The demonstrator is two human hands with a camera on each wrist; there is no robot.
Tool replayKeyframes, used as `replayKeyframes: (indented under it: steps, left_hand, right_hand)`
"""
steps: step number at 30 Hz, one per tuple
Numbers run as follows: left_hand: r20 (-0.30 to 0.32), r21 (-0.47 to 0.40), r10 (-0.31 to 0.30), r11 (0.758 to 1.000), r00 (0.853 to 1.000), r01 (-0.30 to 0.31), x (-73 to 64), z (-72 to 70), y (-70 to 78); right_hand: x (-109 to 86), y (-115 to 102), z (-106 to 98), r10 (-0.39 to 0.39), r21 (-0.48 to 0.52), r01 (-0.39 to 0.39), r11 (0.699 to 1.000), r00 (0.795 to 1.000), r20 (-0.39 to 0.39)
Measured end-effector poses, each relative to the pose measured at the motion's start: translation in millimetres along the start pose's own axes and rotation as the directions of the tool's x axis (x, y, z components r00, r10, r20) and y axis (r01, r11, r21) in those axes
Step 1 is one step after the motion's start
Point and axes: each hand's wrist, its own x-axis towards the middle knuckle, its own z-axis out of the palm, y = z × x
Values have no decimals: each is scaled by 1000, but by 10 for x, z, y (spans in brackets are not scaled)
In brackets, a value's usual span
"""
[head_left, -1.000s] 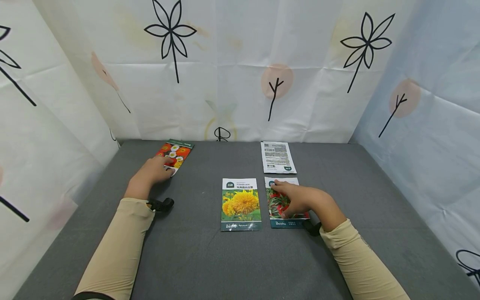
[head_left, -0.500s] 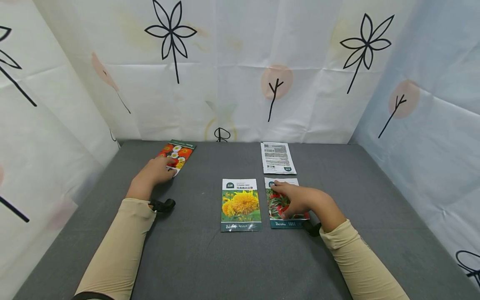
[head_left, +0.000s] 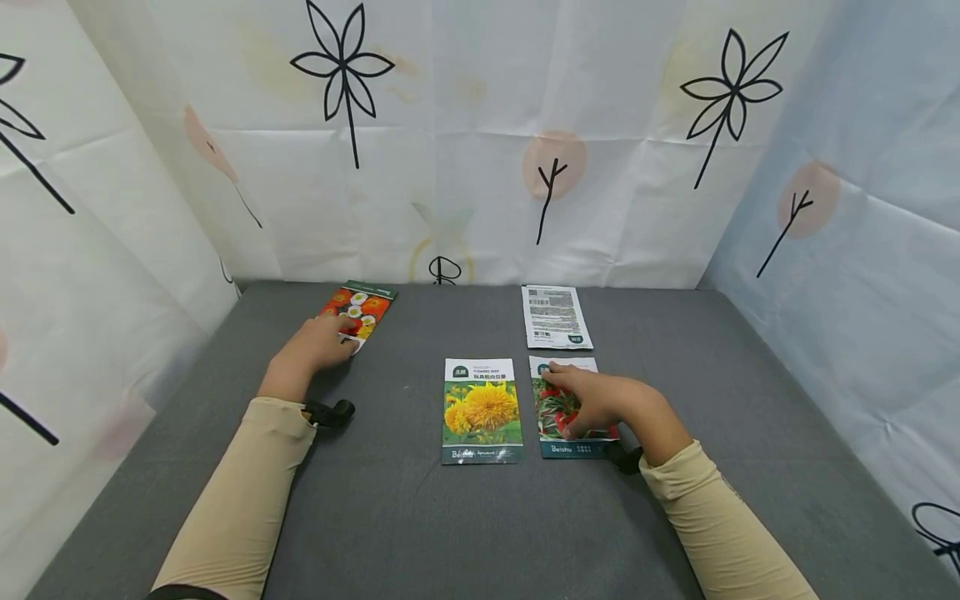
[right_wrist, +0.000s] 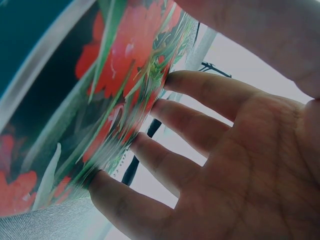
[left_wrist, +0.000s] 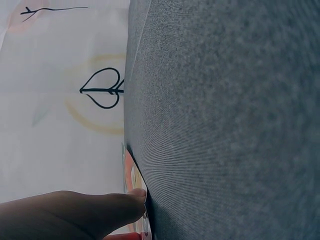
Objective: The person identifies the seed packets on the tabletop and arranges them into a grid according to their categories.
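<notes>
At the back left of the table my left hand [head_left: 311, 346] lies over the lower part of a seed packet [head_left: 372, 305] with orange, white and yellow flowers. In the left wrist view the thumb's tip touches that packet's edge. My right hand [head_left: 617, 402] rests on a seed packet with red flowers [head_left: 551, 407]. The right wrist view shows its fingers [right_wrist: 192, 120] spread and fairly straight, fingertips on the printed face. Between the hands lies a seed packet with yellow flowers [head_left: 482, 408], picture side up. Behind the red one is a packet with its text side up [head_left: 555, 317].
The packets lie on a grey cloth-covered table [head_left: 420, 533]. White fabric with plant drawings [head_left: 465, 100] stands behind it and along both sides. A black strap piece [head_left: 330, 414] juts from the left wrist, and another [head_left: 624, 458] from the right.
My left hand has slid slightly to the right, and the orange-flower packet has moved right along with it. The right hand and the other packets have stayed put.
</notes>
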Motion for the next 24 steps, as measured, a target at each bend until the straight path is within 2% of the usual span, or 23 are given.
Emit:
replayKeyframes:
  steps: [8, 15, 24]
  left_hand:
    - [-18, 18, 45, 999, 999, -45, 15, 33, 35]
    - [-16, 17, 35, 999, 999, -34, 36, 67, 42]
    - [-26, 34, 57, 998, 998, -56, 34, 78, 74]
  right_hand:
    - [0, -12, -1, 7, 4, -7, 1000, 1000, 2]
    - [-8, -21, -3, 6, 8, -6, 1000, 1000, 0]
    - [-14, -24, -5, 4, 6, -4, 1000, 1000, 0]
